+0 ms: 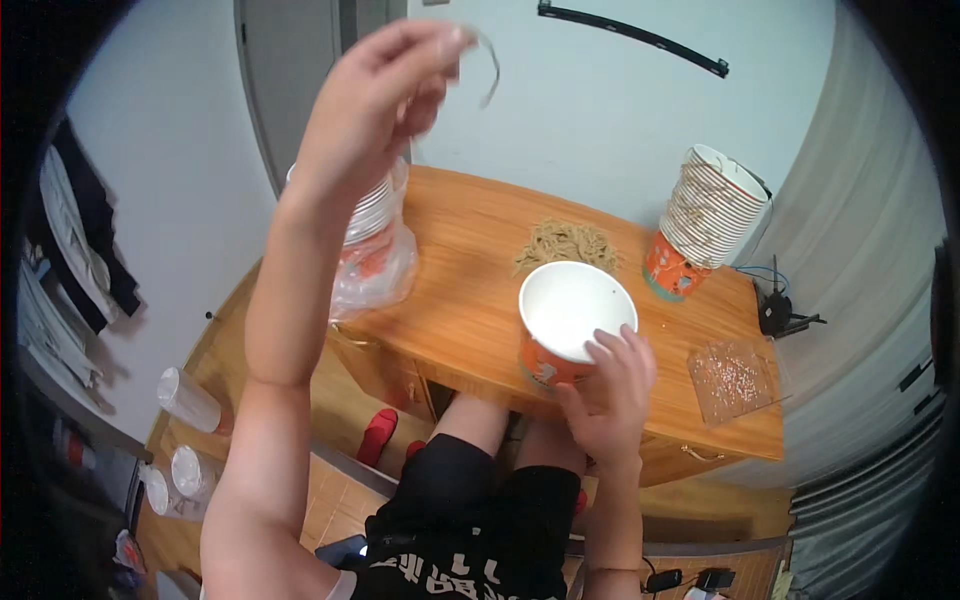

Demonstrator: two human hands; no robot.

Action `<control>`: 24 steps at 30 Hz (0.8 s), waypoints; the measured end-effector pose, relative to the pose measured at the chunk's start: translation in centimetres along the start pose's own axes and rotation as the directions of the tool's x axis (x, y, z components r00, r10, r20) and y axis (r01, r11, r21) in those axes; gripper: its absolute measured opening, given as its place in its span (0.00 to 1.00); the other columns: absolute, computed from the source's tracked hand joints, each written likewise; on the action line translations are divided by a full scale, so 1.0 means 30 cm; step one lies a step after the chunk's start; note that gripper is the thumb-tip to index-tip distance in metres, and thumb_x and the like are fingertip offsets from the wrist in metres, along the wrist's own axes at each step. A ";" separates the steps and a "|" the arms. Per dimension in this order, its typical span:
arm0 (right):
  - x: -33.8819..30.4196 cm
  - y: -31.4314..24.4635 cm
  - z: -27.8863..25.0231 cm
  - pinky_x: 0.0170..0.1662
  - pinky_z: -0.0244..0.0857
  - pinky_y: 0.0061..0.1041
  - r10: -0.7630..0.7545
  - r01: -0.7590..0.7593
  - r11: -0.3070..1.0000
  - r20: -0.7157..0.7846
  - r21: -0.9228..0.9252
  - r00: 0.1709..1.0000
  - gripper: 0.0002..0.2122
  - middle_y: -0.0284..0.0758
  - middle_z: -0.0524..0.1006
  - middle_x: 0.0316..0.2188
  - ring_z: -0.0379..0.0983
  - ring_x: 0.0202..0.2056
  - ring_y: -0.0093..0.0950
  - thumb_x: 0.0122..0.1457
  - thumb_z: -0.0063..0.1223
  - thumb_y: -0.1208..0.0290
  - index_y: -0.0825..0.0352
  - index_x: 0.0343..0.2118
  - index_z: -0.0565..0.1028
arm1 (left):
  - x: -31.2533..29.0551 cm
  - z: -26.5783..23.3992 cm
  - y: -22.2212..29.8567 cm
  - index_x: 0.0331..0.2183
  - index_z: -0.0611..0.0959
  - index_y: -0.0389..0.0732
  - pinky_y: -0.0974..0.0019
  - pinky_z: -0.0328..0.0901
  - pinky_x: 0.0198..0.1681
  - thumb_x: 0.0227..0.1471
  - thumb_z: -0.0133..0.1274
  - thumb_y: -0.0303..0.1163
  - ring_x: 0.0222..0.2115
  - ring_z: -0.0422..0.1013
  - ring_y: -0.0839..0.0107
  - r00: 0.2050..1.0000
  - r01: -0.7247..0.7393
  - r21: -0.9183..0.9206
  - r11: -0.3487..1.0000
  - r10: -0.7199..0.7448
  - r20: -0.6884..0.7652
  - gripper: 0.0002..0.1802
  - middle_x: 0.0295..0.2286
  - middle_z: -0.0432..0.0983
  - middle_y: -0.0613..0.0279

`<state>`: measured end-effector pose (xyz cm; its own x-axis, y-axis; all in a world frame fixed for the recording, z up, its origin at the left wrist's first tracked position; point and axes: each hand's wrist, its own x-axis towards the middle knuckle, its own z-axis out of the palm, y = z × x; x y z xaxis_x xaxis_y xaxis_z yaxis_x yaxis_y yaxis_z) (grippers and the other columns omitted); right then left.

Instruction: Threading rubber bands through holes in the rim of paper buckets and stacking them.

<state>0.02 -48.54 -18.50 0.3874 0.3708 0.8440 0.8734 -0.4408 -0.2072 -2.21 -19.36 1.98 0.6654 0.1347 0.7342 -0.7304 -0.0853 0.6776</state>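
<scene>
My left hand (pixel 395 85) is raised high over the left part of the table, slightly blurred. Its fingers pinch one end of a short thin cord (pixel 494 72), which curves down freely. Near the table's front edge stands an upright paper bucket (pixel 545 362), white inside and orange with a print outside. My right hand (pixel 612 395) grips this bucket at its right front, fingers against the rim and thumb low on the wall. Just behind the bucket lies a loose pile of tan cords (pixel 567 245).
A tall stack of nested buckets (pixel 712 210) with cords hanging over it stands at the back right. More buckets in a clear plastic bag (pixel 375 270) are at the left. A clear flat packet (pixel 733 383) and a black router (pixel 776 310) lie at the right.
</scene>
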 end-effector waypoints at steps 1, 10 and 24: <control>0.009 -0.021 -0.010 0.58 0.61 0.47 0.047 -0.036 0.992 -0.092 0.121 0.995 0.21 0.37 0.75 0.49 0.69 0.54 0.44 0.48 0.67 0.71 0.62 0.47 0.77 | -0.077 0.013 -0.001 0.38 0.84 0.39 0.80 0.51 0.20 0.58 0.59 0.38 0.19 0.58 0.89 1.000 0.020 0.007 1.000 -0.020 0.000 0.12 0.24 0.72 0.73; 0.022 -0.279 0.139 0.39 0.70 0.21 0.380 -0.414 0.277 0.297 0.867 0.876 0.22 0.35 0.81 0.40 0.76 0.34 0.25 0.49 0.71 0.74 0.68 0.48 0.77 | -0.646 0.159 -0.144 0.36 0.82 0.35 0.81 0.59 0.27 0.55 0.59 0.21 0.24 0.64 0.89 0.949 0.304 -0.138 0.943 -0.312 -0.041 0.05 0.28 0.77 0.71; -0.281 -0.178 0.040 0.42 0.70 0.23 0.510 -0.702 0.489 0.484 0.518 0.712 0.25 0.33 0.83 0.37 0.77 0.37 0.26 0.49 0.68 0.79 0.65 0.53 0.75 | -0.947 0.200 -0.312 0.34 0.83 0.34 0.80 0.50 0.24 0.53 0.61 0.18 0.22 0.57 0.89 0.813 0.560 -0.071 0.826 -0.564 -0.146 0.05 0.23 0.67 0.77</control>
<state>-7.54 -48.33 -25.09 0.8635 0.4347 0.2558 0.3076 -0.0520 -0.9501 -13.35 -28.30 -24.97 0.9303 0.3016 0.2089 -0.2416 0.0749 0.9675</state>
